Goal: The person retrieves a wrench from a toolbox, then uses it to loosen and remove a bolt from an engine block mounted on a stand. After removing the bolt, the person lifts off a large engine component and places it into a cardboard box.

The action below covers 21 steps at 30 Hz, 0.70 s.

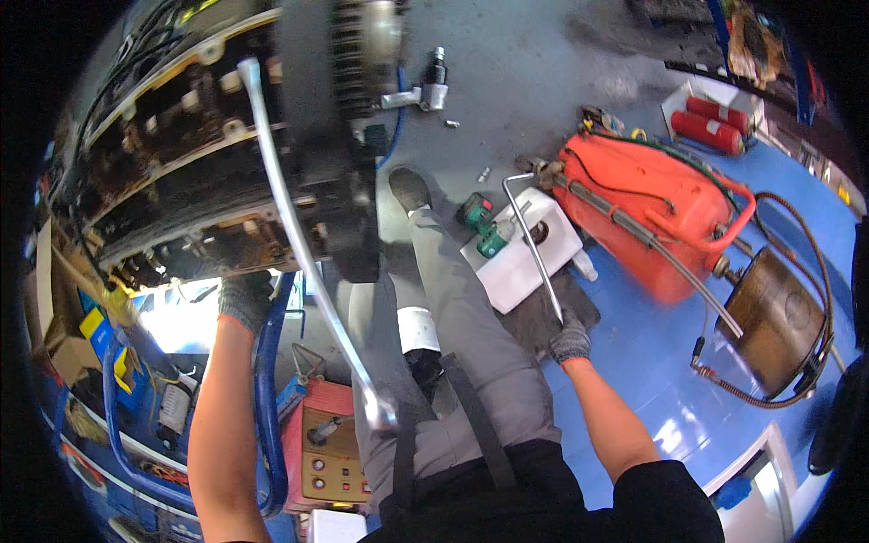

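Observation:
A big engine (208, 154) with grimy, open internals fills the upper left. My left hand (244, 299), in a dark grey glove, is up against its near lower edge; the fingers are mostly hidden there. Out to the right, my right hand (570, 342), gloved the same way, is closed round the lower end of an L-shaped steel wrench (534, 240), whose short bent end points up and away. A long, slightly curved silver bar (294, 226) with thickened ends crosses in front of the engine and my leg; what supports it I cannot tell.
Beside the wrench, a green cordless power tool (489, 226) lies on a white plastic container (534, 262). A red tank (647, 208) stands right of it. An air impact wrench (430, 95) is on the floor. Blue tubing (270, 389) rises beside my left forearm, near a red-sided box (330, 443).

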Each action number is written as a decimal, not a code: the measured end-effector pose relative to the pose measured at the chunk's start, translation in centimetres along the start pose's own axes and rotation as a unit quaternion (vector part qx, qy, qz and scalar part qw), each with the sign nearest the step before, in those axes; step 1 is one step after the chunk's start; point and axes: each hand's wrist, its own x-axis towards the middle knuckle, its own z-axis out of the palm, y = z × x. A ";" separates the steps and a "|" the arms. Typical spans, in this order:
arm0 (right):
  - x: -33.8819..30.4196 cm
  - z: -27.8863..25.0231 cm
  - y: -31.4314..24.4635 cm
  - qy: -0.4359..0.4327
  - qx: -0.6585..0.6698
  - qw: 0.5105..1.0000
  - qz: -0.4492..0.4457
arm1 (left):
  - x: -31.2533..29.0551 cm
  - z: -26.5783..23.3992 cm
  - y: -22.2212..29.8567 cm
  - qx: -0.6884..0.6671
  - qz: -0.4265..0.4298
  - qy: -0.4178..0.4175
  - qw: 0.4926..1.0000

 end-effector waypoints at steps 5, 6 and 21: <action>-7.3 1.2 5.9 0.027 0.054 0.995 0.083 | -3.1 -0.8 0.2 -0.470 -0.130 0.120 0.865; -8.0 1.9 6.8 0.000 0.026 0.990 0.136 | -3.3 -0.9 0.5 -0.355 -0.107 0.147 0.917; 19.9 38.1 13.6 -0.006 0.376 0.903 0.209 | -1.2 -1.1 2.1 0.280 0.120 0.190 0.933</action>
